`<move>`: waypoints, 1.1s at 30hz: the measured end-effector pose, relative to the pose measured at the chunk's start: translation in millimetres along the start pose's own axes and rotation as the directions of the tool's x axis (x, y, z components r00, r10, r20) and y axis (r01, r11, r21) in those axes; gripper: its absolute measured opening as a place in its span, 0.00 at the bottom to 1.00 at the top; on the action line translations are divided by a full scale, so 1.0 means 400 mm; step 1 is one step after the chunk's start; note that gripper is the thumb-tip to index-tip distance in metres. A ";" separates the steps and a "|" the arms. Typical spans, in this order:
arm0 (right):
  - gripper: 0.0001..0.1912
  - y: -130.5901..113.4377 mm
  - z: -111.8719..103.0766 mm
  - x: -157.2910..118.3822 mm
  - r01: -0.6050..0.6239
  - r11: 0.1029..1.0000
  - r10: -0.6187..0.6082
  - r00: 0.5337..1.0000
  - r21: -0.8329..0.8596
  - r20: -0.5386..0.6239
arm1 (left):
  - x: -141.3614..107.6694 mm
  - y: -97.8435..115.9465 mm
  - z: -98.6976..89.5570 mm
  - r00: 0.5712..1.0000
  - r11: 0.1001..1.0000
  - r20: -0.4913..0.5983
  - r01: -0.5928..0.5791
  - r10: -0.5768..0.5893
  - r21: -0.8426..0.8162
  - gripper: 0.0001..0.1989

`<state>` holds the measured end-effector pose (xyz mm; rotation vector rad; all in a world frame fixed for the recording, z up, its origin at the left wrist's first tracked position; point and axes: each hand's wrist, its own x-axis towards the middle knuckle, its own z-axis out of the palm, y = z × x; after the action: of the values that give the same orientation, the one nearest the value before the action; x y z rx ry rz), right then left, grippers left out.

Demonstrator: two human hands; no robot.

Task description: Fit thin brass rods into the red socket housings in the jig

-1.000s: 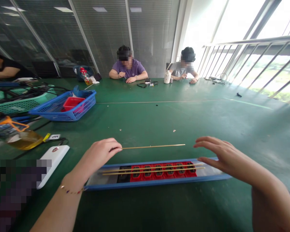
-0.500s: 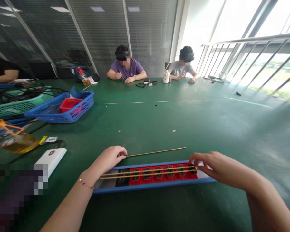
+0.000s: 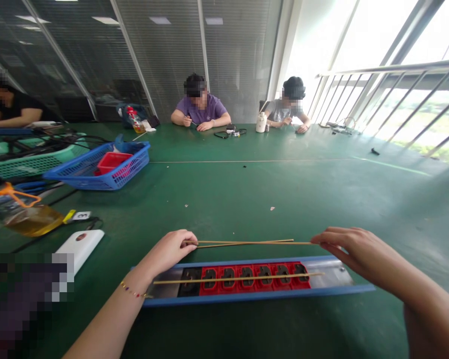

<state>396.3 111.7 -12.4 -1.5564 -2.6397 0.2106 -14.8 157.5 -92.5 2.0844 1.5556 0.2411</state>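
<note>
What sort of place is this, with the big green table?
Probably a shared workroom or workshop: people sit at a big green table, a green basket holds black cables, and the left hand and right hand up close hold thin sticks.

Daylight glares through the window [image 3: 374, 35] on my right, sheening the table [image 3: 217, 189], which darkens near me.

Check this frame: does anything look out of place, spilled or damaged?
Slightly: a pale scrap and a black bit lie loose on the table beyond the tray, apart from other things, like litter.
</note>
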 end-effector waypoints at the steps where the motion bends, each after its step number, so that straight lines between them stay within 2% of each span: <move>1: 0.14 0.008 0.011 0.008 -0.006 1.000 0.006 1.000 -0.003 0.004 | 0.000 0.000 -0.001 1.000 1.000 -0.007 0.002 -0.002 0.005 0.11; 7: 0.15 0.024 0.086 0.066 0.001 0.996 -0.007 0.997 0.088 0.076 | -0.004 0.004 -0.003 0.993 0.999 -0.105 0.048 -0.045 0.024 0.12; 11: 0.15 0.022 0.107 0.083 0.000 0.990 -0.012 0.996 0.138 0.086 | -0.010 -0.004 -0.014 0.984 0.996 -0.173 0.051 -0.039 0.066 0.14; 16: 0.15 0.013 0.112 0.088 0.009 0.986 -0.030 0.992 0.168 0.120 | -0.034 -0.024 -0.071 0.979 0.971 -0.194 0.104 -0.061 0.218 0.15; 19: 0.15 0.010 0.115 0.091 0.027 0.987 -0.050 0.988 0.158 0.143 | -0.064 -0.004 -0.117 0.976 0.956 -0.207 0.117 -0.061 0.270 0.16; 22: 0.15 0.011 0.119 0.101 0.013 0.989 -0.039 0.984 0.149 0.173 | -0.104 0.056 -0.147 0.991 0.964 -0.132 0.023 0.012 0.266 0.16; 25: 0.14 0.013 0.125 0.115 -0.008 0.988 -0.021 0.982 0.153 0.188 | -0.145 0.126 -0.154 0.997 0.962 0.045 -0.070 0.060 0.264 0.14; 27: 0.14 0.014 0.130 0.124 -0.019 0.988 -0.009 0.983 0.152 0.182 | -0.165 0.159 -0.147 0.990 0.961 0.118 -0.102 0.073 0.258 0.13; 30: 0.14 0.015 0.138 0.131 -0.034 0.988 0.008 0.984 0.149 0.176 | -0.174 0.173 -0.129 0.987 0.957 0.144 -0.108 0.071 0.270 0.10; 33: 0.14 0.015 0.140 0.130 -0.029 0.987 0.003 0.987 0.160 0.163 | -0.165 0.156 -0.109 0.984 0.961 0.168 -0.105 0.063 0.257 0.08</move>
<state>368.9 155.4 -69.3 -1.5700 -2.6493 0.5618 -3.1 96.4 -13.2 2.3139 1.4716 -0.1086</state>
